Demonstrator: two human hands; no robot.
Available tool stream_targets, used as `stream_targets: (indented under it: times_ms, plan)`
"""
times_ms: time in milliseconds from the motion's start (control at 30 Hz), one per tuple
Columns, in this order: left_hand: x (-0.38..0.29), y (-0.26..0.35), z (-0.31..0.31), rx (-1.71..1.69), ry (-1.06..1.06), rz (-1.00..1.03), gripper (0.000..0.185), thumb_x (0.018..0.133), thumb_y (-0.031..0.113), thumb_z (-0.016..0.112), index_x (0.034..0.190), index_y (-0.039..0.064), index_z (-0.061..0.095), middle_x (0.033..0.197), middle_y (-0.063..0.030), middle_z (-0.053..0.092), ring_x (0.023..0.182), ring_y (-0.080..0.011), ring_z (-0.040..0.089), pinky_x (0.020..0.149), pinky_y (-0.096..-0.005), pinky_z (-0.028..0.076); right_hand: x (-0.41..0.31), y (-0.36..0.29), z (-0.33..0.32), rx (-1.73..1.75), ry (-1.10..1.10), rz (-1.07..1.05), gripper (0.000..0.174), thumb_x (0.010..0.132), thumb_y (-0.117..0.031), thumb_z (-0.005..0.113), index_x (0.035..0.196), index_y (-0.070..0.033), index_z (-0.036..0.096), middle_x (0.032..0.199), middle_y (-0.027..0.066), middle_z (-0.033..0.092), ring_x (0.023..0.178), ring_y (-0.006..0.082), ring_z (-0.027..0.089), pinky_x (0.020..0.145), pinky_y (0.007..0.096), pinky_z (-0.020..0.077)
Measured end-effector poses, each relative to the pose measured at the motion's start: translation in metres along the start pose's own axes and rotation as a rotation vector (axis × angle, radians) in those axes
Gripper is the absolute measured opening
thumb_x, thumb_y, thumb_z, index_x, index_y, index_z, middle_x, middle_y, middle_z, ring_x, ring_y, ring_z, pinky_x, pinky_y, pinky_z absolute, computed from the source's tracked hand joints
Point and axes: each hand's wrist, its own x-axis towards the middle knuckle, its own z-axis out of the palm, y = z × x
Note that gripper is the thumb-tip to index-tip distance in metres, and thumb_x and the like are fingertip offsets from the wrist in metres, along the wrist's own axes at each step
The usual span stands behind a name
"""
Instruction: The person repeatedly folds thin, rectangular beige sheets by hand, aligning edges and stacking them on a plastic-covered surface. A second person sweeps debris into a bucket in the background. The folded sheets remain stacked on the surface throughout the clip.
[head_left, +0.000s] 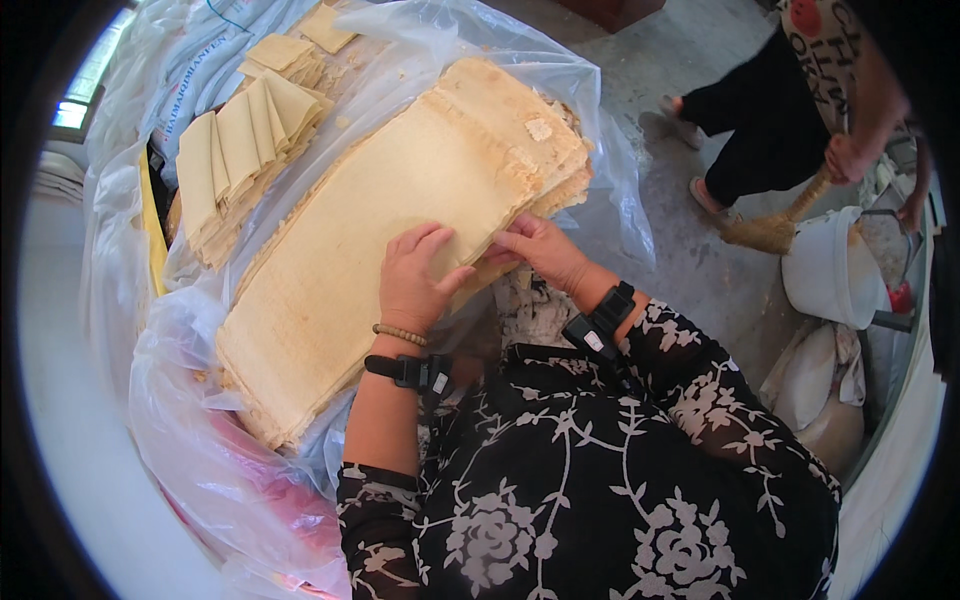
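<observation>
A tall stack of thin, tan flatbread-like sheets (360, 217) lies on clear plastic before me, its edges ragged. My left hand (416, 274) rests on the top sheet close to the near edge, fingers spread. At that same edge, my right hand (532, 251) pinches a sheet's rim between thumb and fingers; how many layers it grips is hidden. Beyond the stack to the left sits a pile of folded sheets (240, 150), overlapping one another. Smaller folded pieces (281, 52) lie above that pile.
Clear plastic sheeting (180, 360) drapes round the stack. Printed woven bags (199, 71) lie at the upper left. At right, another person (780, 112) holds a straw broom (772, 229) near a white bucket (829, 266) on the concrete floor. A filled sack (814, 382) stands below the bucket.
</observation>
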Motion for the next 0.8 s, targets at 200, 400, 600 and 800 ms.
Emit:
stream_targets:
  times_ms: [200, 400, 600, 800]
  plan:
    - [0.006, 0.013, 0.002, 0.066, 0.03, -0.087, 0.051, 0.077, 0.029, 0.086, 0.121, 0.008, 0.071, 0.126, -0.0114, 0.067, 0.12, -0.0329, 0.059, 0.103, -0.0418, 0.049, 0.003, -0.007, 0.006, 0.051, 0.073, 0.081, 0.039, 0.101, -0.025, 0.065, 0.125, 0.006, 0.064, 0.114, 0.0147, 0.073, 0.098, 0.0236, 0.073, 0.079, 0.0353, 0.0616]
    - [0.008, 0.026, 0.011, 0.239, 0.112, -0.019, 0.034, 0.086, 0.029, 0.076, 0.114, 0.01, 0.072, 0.112, -0.0086, 0.072, 0.102, -0.0311, 0.067, 0.088, -0.0409, 0.056, 0.008, -0.013, 0.025, 0.086, 0.241, 0.078, 0.041, 0.097, -0.03, 0.067, 0.105, 0.01, 0.07, 0.092, 0.0181, 0.075, 0.077, 0.0248, 0.074, 0.066, 0.0333, 0.0615]
    - [0.026, 0.033, 0.033, 0.417, 0.198, -0.052, 0.016, 0.091, 0.022, 0.067, 0.103, 0.013, 0.071, 0.105, -0.008, 0.074, 0.087, -0.0302, 0.071, 0.07, -0.0421, 0.058, 0.02, -0.005, 0.03, -0.114, 0.373, 0.002, 0.039, 0.095, -0.029, 0.07, 0.092, 0.01, 0.072, 0.081, 0.0182, 0.074, 0.061, 0.0249, 0.072, 0.059, 0.0331, 0.0599]
    - [0.032, 0.023, 0.005, 0.22, 0.198, -0.311, 0.015, 0.092, 0.025, 0.066, 0.087, 0.011, 0.071, 0.089, -0.0127, 0.073, 0.08, -0.0337, 0.07, 0.064, -0.0456, 0.055, 0.02, -0.002, 0.034, -0.065, 0.464, 0.134, 0.037, 0.092, -0.028, 0.074, 0.111, 0.003, 0.07, 0.093, 0.0125, 0.075, 0.074, 0.0211, 0.073, 0.06, 0.032, 0.0598]
